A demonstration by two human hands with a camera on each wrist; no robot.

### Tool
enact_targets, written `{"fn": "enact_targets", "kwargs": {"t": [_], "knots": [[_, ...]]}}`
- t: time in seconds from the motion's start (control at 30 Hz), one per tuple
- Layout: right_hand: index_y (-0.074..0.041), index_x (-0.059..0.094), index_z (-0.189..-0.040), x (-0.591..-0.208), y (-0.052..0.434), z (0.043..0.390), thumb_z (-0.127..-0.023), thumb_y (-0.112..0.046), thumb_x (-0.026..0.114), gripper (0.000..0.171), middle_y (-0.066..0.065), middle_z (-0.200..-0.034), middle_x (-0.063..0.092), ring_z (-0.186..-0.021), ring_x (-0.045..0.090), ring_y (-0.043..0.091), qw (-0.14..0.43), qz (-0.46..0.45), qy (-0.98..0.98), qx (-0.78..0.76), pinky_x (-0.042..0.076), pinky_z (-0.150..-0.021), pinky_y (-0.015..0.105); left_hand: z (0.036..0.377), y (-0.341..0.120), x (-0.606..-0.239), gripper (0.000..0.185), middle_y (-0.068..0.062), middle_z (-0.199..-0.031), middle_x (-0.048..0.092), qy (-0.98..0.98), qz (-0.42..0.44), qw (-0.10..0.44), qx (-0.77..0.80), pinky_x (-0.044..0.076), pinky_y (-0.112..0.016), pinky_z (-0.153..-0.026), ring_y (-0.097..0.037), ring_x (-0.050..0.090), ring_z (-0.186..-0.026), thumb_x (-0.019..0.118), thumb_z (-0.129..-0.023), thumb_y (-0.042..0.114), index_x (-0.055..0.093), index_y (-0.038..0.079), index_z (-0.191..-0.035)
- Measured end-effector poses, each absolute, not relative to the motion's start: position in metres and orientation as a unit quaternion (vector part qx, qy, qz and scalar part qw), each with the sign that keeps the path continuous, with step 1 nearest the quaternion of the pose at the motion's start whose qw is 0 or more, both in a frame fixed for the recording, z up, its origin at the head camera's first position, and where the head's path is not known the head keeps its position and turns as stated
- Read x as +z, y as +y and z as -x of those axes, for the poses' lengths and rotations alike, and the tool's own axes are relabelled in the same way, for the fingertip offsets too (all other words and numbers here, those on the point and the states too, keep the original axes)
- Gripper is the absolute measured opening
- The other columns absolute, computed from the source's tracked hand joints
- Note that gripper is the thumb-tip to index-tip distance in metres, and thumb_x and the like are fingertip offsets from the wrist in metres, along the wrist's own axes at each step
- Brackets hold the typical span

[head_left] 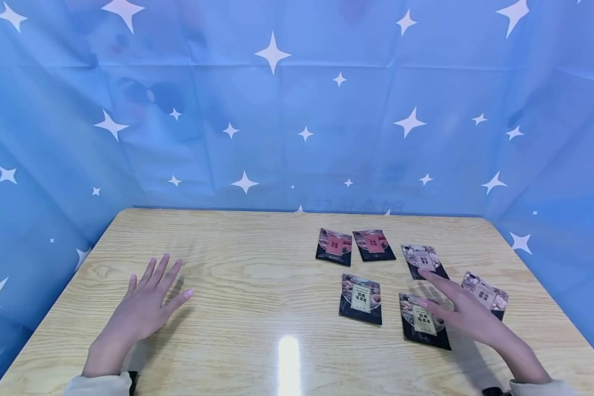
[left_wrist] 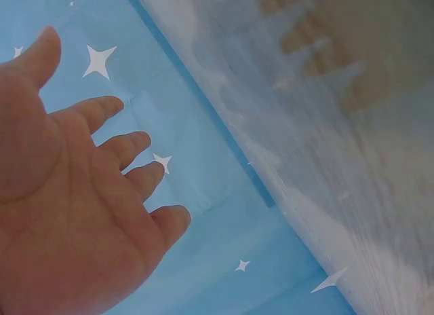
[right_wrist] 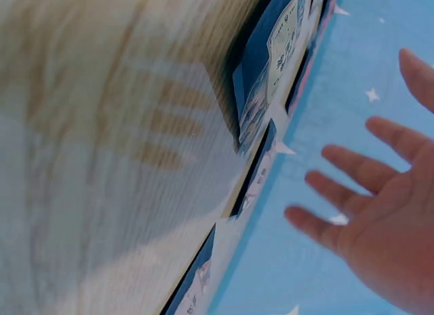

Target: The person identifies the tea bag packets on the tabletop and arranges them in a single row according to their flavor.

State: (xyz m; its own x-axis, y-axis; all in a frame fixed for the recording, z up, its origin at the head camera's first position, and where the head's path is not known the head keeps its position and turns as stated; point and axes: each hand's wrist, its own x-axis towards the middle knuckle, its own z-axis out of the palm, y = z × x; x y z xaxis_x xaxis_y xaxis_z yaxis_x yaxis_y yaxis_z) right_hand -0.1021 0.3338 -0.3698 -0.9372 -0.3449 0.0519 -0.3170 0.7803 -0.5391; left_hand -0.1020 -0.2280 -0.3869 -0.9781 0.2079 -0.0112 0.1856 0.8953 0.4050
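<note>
My left hand point(head_left: 150, 308) hovers over the left of the table with its fingers spread and holding nothing. On the right, my right hand point(head_left: 467, 313), fingers extended and nothing held, is above flat sachets. Its thumb overlaps a black sachet with a pale green label point(head_left: 424, 324); its index fingertip overlaps a pink-labelled sachet point(head_left: 421, 254). Another pink-labelled sachet point(head_left: 485, 294) lies partly behind the hand. To the left is a second green-labelled sachet point(head_left: 360, 300). Two red-labelled sachets, one left point(head_left: 334, 246) and one right point(head_left: 374, 245), lie farther back.
The wooden table point(head_left: 227, 275) has rounded far corners. A blue cloth with white stars point(head_left: 297, 137) hangs behind it and along both sides. Light glares off the front middle of the tabletop.
</note>
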Motion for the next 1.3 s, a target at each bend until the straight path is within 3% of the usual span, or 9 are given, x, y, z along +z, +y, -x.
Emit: {"fn": "enact_targets", "kwargs": {"t": [0.17,0.37,0.57,0.7,0.83,1.0,1.3], "knots": [[-0.001,0.038,-0.137,-0.366,0.337,0.097,-0.093,-0.021,0.055,0.052,0.026,-0.132,0.043,-0.111,0.046,0.045,0.054,0.181,0.936,-0.297,0.045,-0.078,0.052,0.103,-0.228,-0.387,0.074,-0.022,-0.149,0.004,0.969,-0.11,0.027,0.218,-0.001,-0.063,-0.099,-0.041,-0.003,-0.135,0.042,-0.093,0.049,0.017,0.004,-0.146],[0.001,0.046,-0.131,-0.365,0.339,0.094,-0.094,-0.018,0.054,0.043,0.02,-0.124,0.053,-0.105,0.056,0.014,0.079,0.193,0.929,-0.307,0.05,-0.073,0.026,0.105,-0.224,-0.383,0.073,-0.024,-0.149,0.003,0.961,-0.133,0.021,0.244,-0.002,-0.063,-0.1,-0.041,-0.002,-0.135,0.043,-0.094,0.045,0.014,0.003,-0.146],[0.004,0.047,-0.129,-0.369,0.342,0.093,-0.095,-0.019,0.051,0.041,0.023,-0.124,0.051,-0.106,0.056,0.012,0.126,0.189,0.914,-0.336,0.048,-0.075,0.023,0.109,-0.215,-0.38,0.071,-0.022,-0.149,0.01,0.951,-0.151,-0.006,0.27,0.003,-0.059,-0.103,-0.038,0.006,-0.136,0.048,-0.094,0.04,0.015,0.005,-0.146],[0.005,0.046,-0.128,-0.372,0.343,0.092,-0.095,-0.019,0.05,0.041,0.026,-0.124,0.05,-0.105,0.054,0.005,0.146,0.192,0.908,-0.343,0.048,-0.076,0.023,0.112,-0.202,-0.381,0.069,-0.021,-0.147,0.018,0.94,-0.169,-0.012,0.295,0.013,-0.058,-0.102,-0.038,0.013,-0.134,0.051,-0.093,0.038,0.02,0.006,-0.146],[0.005,0.047,-0.128,-0.376,0.343,0.092,-0.095,-0.02,0.051,0.041,0.028,-0.124,0.049,-0.106,0.056,0.013,0.158,0.201,0.904,-0.342,0.048,-0.077,0.023,0.117,-0.184,-0.383,0.066,-0.018,-0.146,0.025,0.932,-0.185,-0.003,0.312,0.023,-0.058,-0.099,-0.038,0.023,-0.132,0.05,-0.093,0.04,0.024,0.008,-0.145],[0.003,0.046,-0.13,-0.377,0.342,0.091,-0.095,-0.023,0.051,0.044,0.029,-0.127,0.046,-0.107,0.055,0.03,0.173,0.199,0.904,-0.337,0.048,-0.076,0.024,0.124,-0.164,-0.38,0.063,-0.014,-0.143,0.033,0.919,-0.206,0.019,0.335,0.028,-0.052,-0.1,-0.033,0.032,-0.129,0.052,-0.092,0.039,0.03,0.01,-0.143],[0.003,0.045,-0.131,-0.377,0.342,0.091,-0.095,-0.025,0.05,0.046,0.029,-0.127,0.046,-0.108,0.054,0.03,0.188,0.195,0.903,-0.334,0.048,-0.076,0.023,0.14,-0.124,-0.37,0.057,-0.005,-0.14,0.039,0.889,-0.221,0.066,0.395,0.028,-0.046,-0.102,-0.025,0.033,-0.129,0.054,-0.092,0.035,0.037,0.011,-0.14]]}}
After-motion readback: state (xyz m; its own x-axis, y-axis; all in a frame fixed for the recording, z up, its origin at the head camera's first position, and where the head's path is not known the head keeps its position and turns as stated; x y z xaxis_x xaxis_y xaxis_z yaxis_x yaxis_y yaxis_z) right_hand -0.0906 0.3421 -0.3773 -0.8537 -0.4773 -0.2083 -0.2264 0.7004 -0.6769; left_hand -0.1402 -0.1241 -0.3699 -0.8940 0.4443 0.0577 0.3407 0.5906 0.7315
